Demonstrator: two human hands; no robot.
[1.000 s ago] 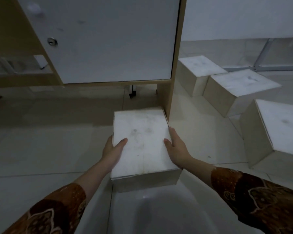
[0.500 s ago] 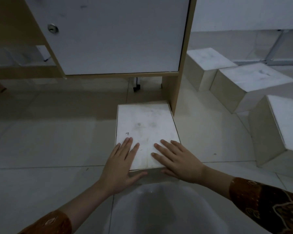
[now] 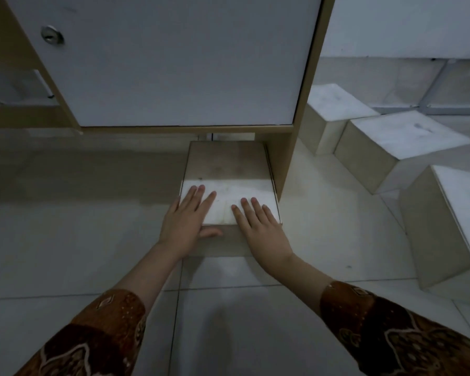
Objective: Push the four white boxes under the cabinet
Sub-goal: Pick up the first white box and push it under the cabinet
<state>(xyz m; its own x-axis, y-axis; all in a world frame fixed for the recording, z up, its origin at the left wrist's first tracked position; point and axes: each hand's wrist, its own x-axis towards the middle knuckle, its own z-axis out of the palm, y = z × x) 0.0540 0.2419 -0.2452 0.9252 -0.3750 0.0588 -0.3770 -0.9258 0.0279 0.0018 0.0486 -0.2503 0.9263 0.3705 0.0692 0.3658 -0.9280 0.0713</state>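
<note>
A white box [image 3: 227, 169] lies on the tiled floor, its far half in the shadow beneath the cabinet [image 3: 174, 63], right beside the cabinet's wooden side panel [image 3: 288, 158]. My left hand [image 3: 186, 219] rests flat on the box's near left corner, fingers spread, thumb against its front face. My right hand [image 3: 258, 226] lies flat on the near right part of the box top, fingers apart. Neither hand grips it. Three more white boxes stand to the right of the cabinet: a far one [image 3: 334, 104], a middle one [image 3: 402, 137] and a near, tilted one [image 3: 456, 213].
The cabinet has a white door with a round lock [image 3: 51, 36] and stands on wooden side panels with a low gap underneath. A grey metal frame [image 3: 429, 88] lies on the floor behind the boxes. A white wall is at the back right.
The box has slid forward, now halfway beneath the cabinet. Both hands moved from gripping its sides to lying flat on its near end, following it forward.
</note>
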